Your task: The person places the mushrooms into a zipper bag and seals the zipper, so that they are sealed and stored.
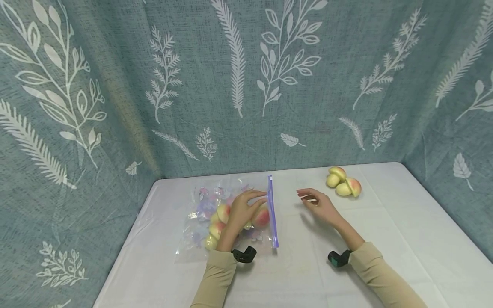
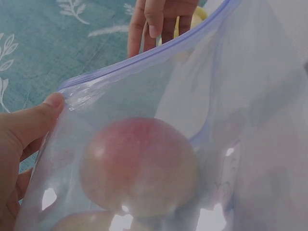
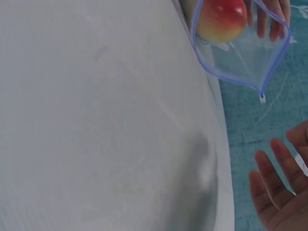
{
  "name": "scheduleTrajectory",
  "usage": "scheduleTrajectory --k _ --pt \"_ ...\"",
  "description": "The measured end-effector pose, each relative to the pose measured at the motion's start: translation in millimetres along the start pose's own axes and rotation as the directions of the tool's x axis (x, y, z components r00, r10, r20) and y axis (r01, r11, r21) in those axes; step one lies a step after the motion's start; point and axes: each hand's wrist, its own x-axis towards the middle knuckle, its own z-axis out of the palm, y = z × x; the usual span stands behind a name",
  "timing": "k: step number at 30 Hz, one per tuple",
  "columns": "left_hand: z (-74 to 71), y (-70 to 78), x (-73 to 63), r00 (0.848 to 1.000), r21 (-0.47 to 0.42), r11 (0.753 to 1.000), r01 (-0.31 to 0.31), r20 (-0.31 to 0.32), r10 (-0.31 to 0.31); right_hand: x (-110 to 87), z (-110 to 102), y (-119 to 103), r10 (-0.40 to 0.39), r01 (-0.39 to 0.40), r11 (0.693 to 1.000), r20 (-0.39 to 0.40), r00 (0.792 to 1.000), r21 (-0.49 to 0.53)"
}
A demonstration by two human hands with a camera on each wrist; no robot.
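A clear zip bag (image 1: 191,226) with a purple zip strip (image 1: 273,218) and printed pictures lies on the table. Inside it are several mushroom-shaped yellow pieces with red blush (image 1: 217,229); one rounded red-and-yellow top (image 2: 139,166) sits near the mouth. My left hand (image 1: 242,210) pinches the bag by its upper side close to the zip, thumb (image 2: 54,102) on the outside. The mouth gapes in the right wrist view. My right hand (image 1: 320,207) hovers right of the bag, fingers (image 3: 269,178) spread and loosely bent, holding nothing.
Two more mushroom-shaped pieces (image 1: 348,187) lie at the back right of the white-covered table (image 1: 385,222). A teal leaf-patterned curtain (image 1: 246,85) hangs behind and at both sides. Each wrist carries a small black camera (image 1: 245,255).
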Motion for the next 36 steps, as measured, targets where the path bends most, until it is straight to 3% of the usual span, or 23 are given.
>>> scheduleTrajectory --k 6,15,18,27,36 --pt "-0.4 0.4 -1.0 1.000 -0.017 1.000 0.011 0.004 -0.011 -0.5 -7 7 -0.005 0.005 1.000 -0.024 1.000 0.012" --pt "-1.3 1.4 -2.0 1.000 -0.018 1.000 0.022 0.007 -0.022 3.6 -13 48 0.005 -0.006 1.000 -0.064 0.998 -0.016" --pt "-1.5 1.6 -2.0 1.000 -0.015 1.000 0.016 0.005 -0.016 2.6 -17 47 0.009 -0.011 0.999 -0.065 0.998 -0.032" --pt "-2.0 1.6 -1.8 1.000 -0.013 1.000 0.014 0.003 -0.014 -5.1 -30 12 0.027 -0.030 0.998 -0.055 0.998 -0.049" --pt "-1.8 1.2 -2.2 1.000 -0.016 1.000 0.026 0.007 -0.026 -8.3 -38 13 0.043 -0.049 0.996 -0.077 0.996 -0.071"
